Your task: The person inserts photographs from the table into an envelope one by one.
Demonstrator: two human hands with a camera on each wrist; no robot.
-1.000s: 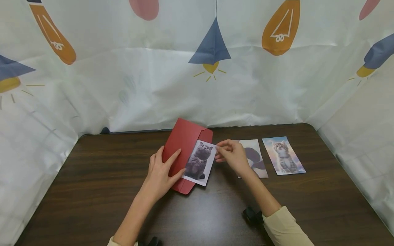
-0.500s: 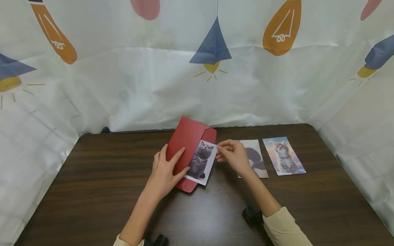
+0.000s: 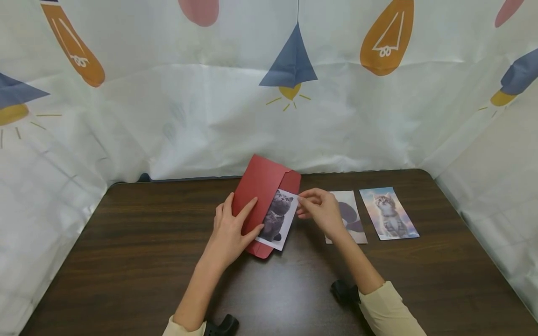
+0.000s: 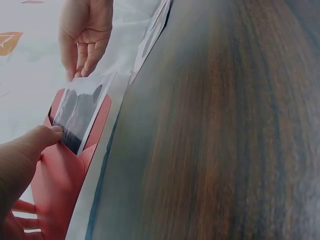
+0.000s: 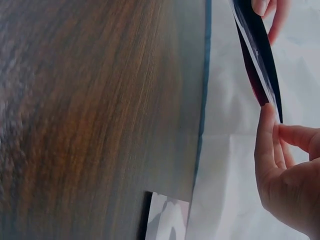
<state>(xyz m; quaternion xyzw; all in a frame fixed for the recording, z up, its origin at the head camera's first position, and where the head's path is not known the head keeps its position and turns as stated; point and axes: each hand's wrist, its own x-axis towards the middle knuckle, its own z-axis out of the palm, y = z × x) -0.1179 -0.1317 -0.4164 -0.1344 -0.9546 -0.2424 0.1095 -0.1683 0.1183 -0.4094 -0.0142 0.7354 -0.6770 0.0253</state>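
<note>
A red envelope (image 3: 260,184) is tilted at the middle of the far side, with its pocket facing right. Partly inside the pocket is a photo card of a grey cat (image 3: 276,219); its right part sticks out. My left hand (image 3: 230,228) holds the envelope. Its thumb (image 4: 47,134) lies at the pocket edge over the card, and its other fingers (image 4: 25,222) are at the envelope's lower side in the left wrist view. With thumb and fingers my right hand (image 3: 321,212) pinches the card's right corner, also seen in the right wrist view.
On the dark wooden table (image 3: 126,261), right of the hands, lie a purple-and-white card (image 3: 350,219) and a kitten photo card (image 3: 388,214). A white curtain (image 3: 201,116) with lamp prints hangs along the table's far edge.
My left hand and the envelope have shifted right and slightly away from me, toward the right hand. The envelope now covers a little more of the cat card. The right hand has barely moved.
</note>
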